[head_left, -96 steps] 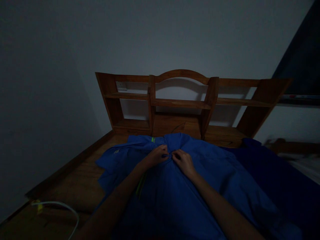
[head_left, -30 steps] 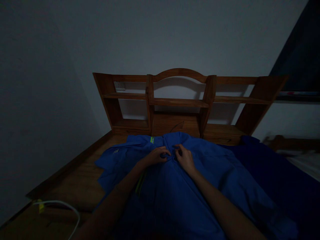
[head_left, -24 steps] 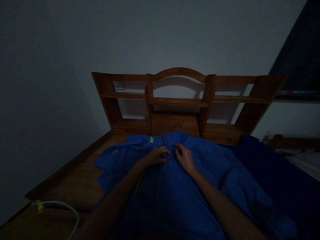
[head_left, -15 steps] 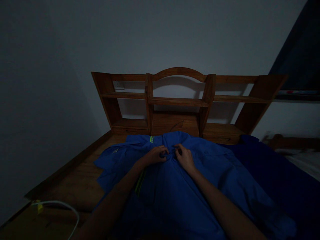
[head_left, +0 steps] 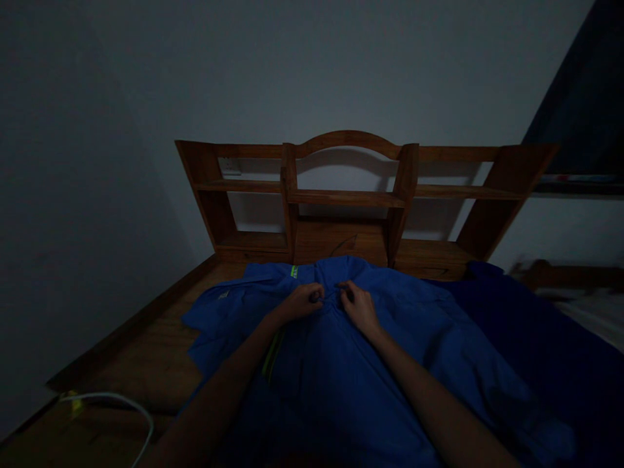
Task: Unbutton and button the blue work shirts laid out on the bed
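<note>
A large blue garment, which looks like a work jacket, lies spread over the wooden surface, with lime-yellow stripes near its top edge and on its left part. My left hand is closed, thumb and fingers pinching the gathered cloth near the garment's upper middle. Just to the right, my right hand pinches the same gathered area with curled fingers. Creases run between the two hands. The dim light hides exactly what lies between the fingertips.
A wooden shelf headboard stands behind the garment against the wall. Dark blue cloth lies on the right. Bare wooden boards show at left, with a white cable and a yellow tag nearer me.
My left fingers have curled in more tightly and shifted slightly up and left. My right hand stays almost in place, and the garment lies nearly as before.
</note>
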Demonstrator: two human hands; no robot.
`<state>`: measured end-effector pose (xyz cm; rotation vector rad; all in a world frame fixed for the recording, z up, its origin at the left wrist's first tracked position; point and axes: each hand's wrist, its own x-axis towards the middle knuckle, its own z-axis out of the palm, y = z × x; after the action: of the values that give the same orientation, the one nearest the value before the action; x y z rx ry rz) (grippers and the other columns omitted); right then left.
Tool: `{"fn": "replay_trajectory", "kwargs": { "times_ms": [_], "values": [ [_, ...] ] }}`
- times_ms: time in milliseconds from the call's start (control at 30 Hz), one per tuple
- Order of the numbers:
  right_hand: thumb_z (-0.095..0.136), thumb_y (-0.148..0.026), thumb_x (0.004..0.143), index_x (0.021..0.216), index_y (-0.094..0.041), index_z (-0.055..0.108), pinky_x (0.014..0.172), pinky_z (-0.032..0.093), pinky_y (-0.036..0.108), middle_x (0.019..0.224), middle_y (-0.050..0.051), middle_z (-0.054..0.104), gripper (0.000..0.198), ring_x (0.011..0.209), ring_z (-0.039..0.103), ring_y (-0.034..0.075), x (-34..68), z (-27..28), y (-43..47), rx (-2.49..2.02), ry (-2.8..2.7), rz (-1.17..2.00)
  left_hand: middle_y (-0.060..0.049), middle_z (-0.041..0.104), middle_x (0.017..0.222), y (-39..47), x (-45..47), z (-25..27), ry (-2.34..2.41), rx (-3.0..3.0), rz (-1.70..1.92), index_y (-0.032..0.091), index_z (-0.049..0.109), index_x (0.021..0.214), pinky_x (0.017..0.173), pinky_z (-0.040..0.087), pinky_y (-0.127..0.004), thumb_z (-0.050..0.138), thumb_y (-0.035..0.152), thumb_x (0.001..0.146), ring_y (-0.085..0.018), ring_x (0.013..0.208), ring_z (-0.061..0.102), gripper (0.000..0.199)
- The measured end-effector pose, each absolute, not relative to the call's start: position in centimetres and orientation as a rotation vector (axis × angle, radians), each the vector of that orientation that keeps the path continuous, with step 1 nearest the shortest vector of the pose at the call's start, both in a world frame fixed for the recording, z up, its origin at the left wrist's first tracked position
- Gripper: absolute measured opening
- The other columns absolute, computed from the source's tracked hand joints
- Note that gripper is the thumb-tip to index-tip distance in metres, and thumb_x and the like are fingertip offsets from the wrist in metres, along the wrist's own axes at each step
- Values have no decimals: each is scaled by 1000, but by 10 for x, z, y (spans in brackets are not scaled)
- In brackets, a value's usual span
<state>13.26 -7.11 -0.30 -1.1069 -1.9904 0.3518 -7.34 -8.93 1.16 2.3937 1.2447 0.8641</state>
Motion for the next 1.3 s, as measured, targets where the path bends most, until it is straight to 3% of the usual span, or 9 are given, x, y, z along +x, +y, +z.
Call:
{"fn": "replay_trajectory", "kwargs": {
  "times_ms": [233,433,567,733,867,1033,1133,1300],
  "values": [
    [41,-20,85,105,-21,59,74,44,25,87,2,66,26,78,61,15,130,0,-76,-1075,-1975,385,1,53,77,-91,-72,15,1258,2447,929,19,61,94,67,38,-22,54,19,78,-11,71,49,18],
    [37,-23,90,105,-21,58,83,43,28,100,3,63,26,91,58,15,138,34,-77,-978,-1933,289,-3,55,82,-82,-84,25,1543,2512,1187,21,64,83,79,40,-29,51,36,84,-17,85,51,21],
    [49,-29,86,113,-22,54,83,44,30,101,5,60,29,93,56,17,156,52,-71,-961,-2081,219,-4,54,88,-82,-90,32,1957,2338,1484,21,59,89,83,40,-32,43,34,88,-19,91,49,21],
    [52,-33,85,110,-23,56,89,43,33,104,5,57,27,101,52,19,162,29,-75,-943,-2167,195,-6,53,96,-90,-83,29,2188,2307,1370,22,56,94,76,44,-30,44,24,87,-20,94,49,14],
    [52,-28,84,110,-23,57,90,42,34,104,5,56,27,101,51,19,158,18,-79,-871,-2247,189,-7,51,112,-96,-72,27,2265,2375,1176,25,50,110,67,47,-27,37,2,80,-21,107,46,40],
    [58,-18,76,113,-24,56,90,42,33,104,4,56,38,100,51,19,158,17,-79,-808,-2346,181,-6,43,131,-96,-59,27,1833,2663,979,26,47,120,82,49,-31,35,-5,75,-20,128,32,55],
    [56,-15,78,110,-23,58,87,43,32,101,4,58,33,98,52,18,159,14,-76,-825,-2375,182,-3,47,128,-90,-57,18,1307,2789,794,28,49,121,95,43,-33,37,-6,73,-17,125,36,59],
    [47,-16,86,101,-22,61,85,43,30,96,4,60,21,94,54,16,160,10,-73,-860,-2333,186,-5,58,112,-83,-57,7,1162,2661,947,23,57,110,99,38,-38,54,7,77,-18,112,48,37]
  ]
}}
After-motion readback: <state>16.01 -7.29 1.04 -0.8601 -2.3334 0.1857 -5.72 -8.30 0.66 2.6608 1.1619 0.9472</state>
